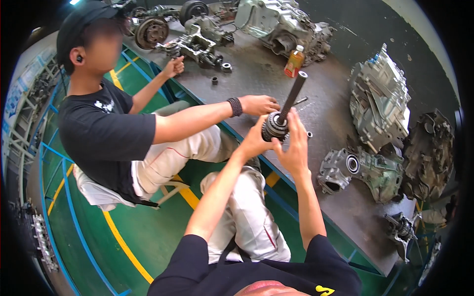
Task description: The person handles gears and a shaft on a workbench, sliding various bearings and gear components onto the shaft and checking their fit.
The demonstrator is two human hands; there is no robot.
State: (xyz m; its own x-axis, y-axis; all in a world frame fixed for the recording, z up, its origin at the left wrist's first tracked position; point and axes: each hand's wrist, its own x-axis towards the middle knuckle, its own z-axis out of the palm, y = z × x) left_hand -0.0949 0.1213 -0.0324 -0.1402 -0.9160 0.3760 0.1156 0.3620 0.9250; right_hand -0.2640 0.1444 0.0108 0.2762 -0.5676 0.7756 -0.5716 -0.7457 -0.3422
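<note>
A dark gear shaft (292,98) stands up at a tilt, with a cluster of toothed gears (274,127) around its lower end. My left hand (255,141) wraps the near left side of the gears. On the right, my right hand (295,147) closes around the same gears, its fingers reaching up beside the shaft. Both hands hold it at the bench's front edge. Just behind my left hand is a co-worker's hand (260,105); whether it touches the gears I cannot tell. A small metal rod (300,101) lies behind the shaft.
The co-worker (106,118) sits at my left. On the metal bench (252,74) lie a bottle (295,61), a large gearbox casing (379,101), smaller housings (338,170), a ring (226,67) and dirty engine parts at the back. A blue frame edges the bench.
</note>
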